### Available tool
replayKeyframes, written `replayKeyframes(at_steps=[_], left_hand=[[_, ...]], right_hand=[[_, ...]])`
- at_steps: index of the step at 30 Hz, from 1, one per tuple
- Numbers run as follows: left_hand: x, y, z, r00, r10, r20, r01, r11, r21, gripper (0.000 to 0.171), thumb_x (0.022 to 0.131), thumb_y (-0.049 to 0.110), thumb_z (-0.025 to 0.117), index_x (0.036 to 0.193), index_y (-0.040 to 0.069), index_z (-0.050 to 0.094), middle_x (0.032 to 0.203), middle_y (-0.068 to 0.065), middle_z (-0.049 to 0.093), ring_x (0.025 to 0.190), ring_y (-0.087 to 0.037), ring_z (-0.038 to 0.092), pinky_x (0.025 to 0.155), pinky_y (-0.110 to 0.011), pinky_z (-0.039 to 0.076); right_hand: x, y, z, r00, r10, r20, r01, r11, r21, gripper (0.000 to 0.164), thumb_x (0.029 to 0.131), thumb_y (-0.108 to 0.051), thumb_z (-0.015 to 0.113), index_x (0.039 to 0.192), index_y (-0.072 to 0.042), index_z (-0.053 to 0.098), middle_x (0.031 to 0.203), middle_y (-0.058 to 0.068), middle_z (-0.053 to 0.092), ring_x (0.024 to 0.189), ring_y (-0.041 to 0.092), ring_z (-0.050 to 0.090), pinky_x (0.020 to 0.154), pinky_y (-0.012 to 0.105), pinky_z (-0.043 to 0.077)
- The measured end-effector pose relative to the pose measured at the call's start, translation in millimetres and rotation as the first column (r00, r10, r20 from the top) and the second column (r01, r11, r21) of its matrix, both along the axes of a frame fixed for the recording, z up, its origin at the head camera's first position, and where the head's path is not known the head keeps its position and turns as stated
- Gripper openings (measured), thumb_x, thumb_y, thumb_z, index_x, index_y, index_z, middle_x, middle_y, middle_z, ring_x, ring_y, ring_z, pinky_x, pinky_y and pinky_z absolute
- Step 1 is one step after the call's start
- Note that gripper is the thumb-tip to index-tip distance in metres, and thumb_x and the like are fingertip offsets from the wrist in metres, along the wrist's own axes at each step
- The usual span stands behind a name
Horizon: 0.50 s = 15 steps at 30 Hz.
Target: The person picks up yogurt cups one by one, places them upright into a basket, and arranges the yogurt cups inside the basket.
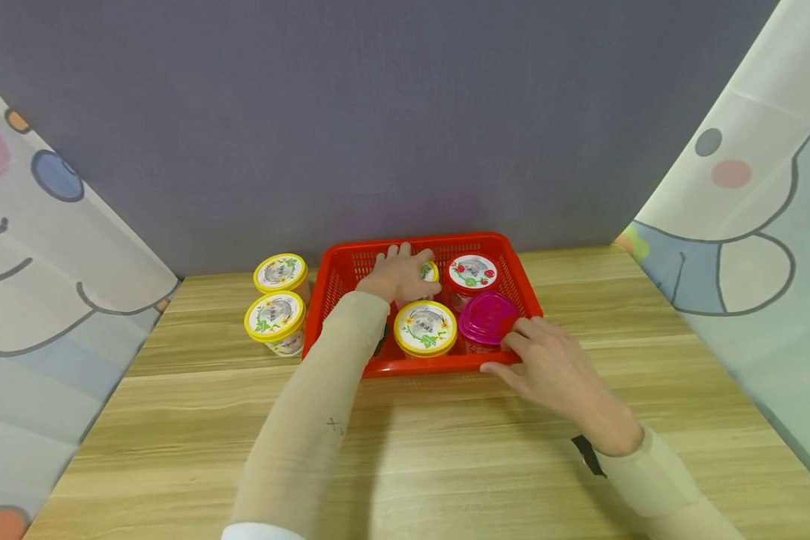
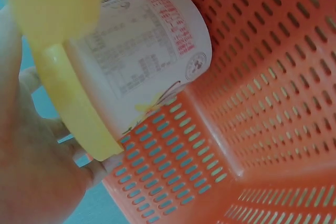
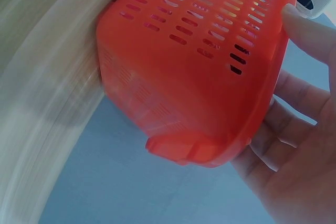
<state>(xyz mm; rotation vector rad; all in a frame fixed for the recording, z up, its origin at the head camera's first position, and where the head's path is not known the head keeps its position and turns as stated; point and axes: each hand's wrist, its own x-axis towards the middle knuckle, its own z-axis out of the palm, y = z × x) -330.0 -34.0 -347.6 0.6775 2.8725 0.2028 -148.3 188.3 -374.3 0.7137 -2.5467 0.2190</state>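
Fingers of the left hand (image 1: 398, 276) were curled round a yellow-lidded tub (image 1: 429, 273) inside the red basket (image 1: 439, 365), at the head view's centre; the basket's lower-right rim was pinched by the right hand (image 1: 550, 358), above the wooden tabletop (image 1: 445, 465).

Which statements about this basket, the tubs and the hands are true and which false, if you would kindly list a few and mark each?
1. Two tubs stand outside the red basket, on its left. True.
2. Every lid is yellow. False: a magenta lid and a red-edged lid show too.
3. The left hand holds a yellow-lidded tub. True.
4. Both hands are clear of the basket. False: the right hand grips its rim.
5. The basket's walls are slotted. True.
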Motion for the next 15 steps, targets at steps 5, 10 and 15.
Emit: replayKeyframes(at_steps=[5, 10, 15], left_hand=[[0.0, 1.6, -4.3, 1.000, -0.010, -0.006, 0.010, 1.000, -0.004, 0.067, 0.094, 0.053, 0.059, 0.153, 0.029, 0.039, 0.146, -0.013, 0.038, 0.130, -0.032, 0.032, 0.114, -0.055, 0.025], [-0.6, 3.0, -6.5, 1.000, -0.016, -0.022, 0.016, 1.000, -0.009, 0.068, 0.094, 0.054, 0.060, 0.153, 0.030, 0.040, 0.147, -0.012, 0.038, 0.131, -0.032, 0.032, 0.114, -0.056, 0.024], [0.6, 3.7, -7.1, 0.999, -0.024, -0.030, 0.024, 1.000, -0.014, 0.070, 0.094, 0.056, 0.060, 0.155, 0.031, 0.038, 0.149, -0.011, 0.036, 0.131, -0.032, 0.032, 0.115, -0.056, 0.024]], right_hand=[[1.6, -1.2, 1.4, 1.000, -0.002, 0.013, 0.002, 1.000, -0.001, 0.039, 0.075, -0.040, 0.090, 0.082, -0.007, 0.069, 0.079, 0.002, 0.057, 0.071, 0.018, 0.052, 0.063, 0.034, 0.048], [1.2, -1.6, 0.7, 1.000, -0.001, 0.010, 0.001, 1.000, -0.001, 0.040, 0.075, -0.040, 0.090, 0.082, -0.007, 0.069, 0.079, 0.002, 0.057, 0.071, 0.018, 0.052, 0.063, 0.033, 0.048], [0.0, -0.9, -1.0, 1.000, 0.002, -0.006, -0.002, 1.000, -0.007, 0.041, 0.074, -0.040, 0.090, 0.081, -0.006, 0.069, 0.079, 0.003, 0.056, 0.071, 0.019, 0.051, 0.061, 0.033, 0.047]])
